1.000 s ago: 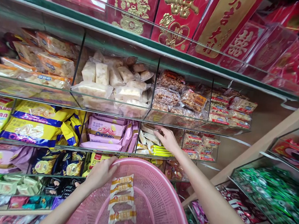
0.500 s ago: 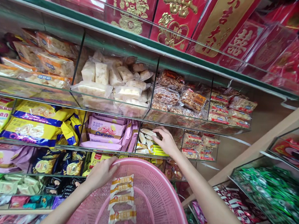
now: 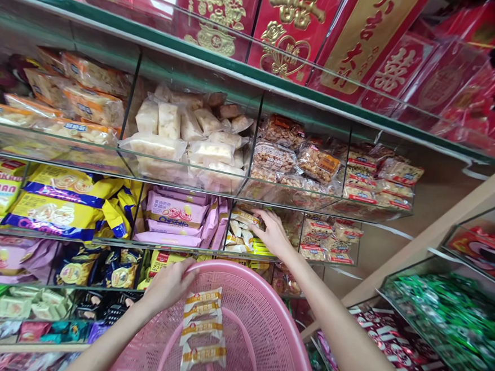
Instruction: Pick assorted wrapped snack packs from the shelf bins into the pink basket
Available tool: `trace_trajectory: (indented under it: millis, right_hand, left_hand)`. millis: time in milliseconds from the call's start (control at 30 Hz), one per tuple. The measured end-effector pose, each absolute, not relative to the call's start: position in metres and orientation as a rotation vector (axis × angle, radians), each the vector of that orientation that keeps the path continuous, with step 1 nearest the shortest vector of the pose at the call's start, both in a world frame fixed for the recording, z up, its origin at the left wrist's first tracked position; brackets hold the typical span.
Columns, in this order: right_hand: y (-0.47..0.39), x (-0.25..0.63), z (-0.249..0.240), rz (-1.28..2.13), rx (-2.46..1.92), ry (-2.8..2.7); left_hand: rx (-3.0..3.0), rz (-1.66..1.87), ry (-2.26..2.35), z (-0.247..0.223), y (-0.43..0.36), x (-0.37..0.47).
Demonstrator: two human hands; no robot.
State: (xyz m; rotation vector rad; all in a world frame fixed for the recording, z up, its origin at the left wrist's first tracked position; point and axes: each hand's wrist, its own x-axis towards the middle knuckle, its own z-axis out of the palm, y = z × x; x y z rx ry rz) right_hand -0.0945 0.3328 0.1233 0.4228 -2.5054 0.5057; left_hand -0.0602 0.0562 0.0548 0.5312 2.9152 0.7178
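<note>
Right grip [image 3: 273,232]: pinching right end of a wrapped snack [image 3: 244,216]
Wrapped snack: leftward of that grip, near similar packets [image 3: 235,243]
Left grip [image 3: 167,286]: curled over rim of the pink basket [image 3: 278,320]

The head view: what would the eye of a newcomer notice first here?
Probably the pink basket at bottom center, its rim held by the left hand, with four packets inside. Next, the right hand, at the small wrapped snacks right of the purple packs. The red and gold packages along the top also stand out.
</note>
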Motion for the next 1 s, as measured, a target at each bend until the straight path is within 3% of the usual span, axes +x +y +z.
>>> trace_trajectory:
  millis: [400,700,1000]
  right_hand:
    - [0.343,-0.072,0.122,0.569,0.254,-2.402]
    - [0.336,-0.022,0.115,-0.117,-0.326,-2.609]
    - [0.337,-0.031,0.123,0.390,-0.141,-2.610]
  left_hand:
    - [0.561,0.763,2.932,0.051,0.050,-0.064]
    - [0.613,0.724,2.923,0.058,0.062,-0.063]
    - [0.598,0.704,2.923,0.054,0.066,-0.062]
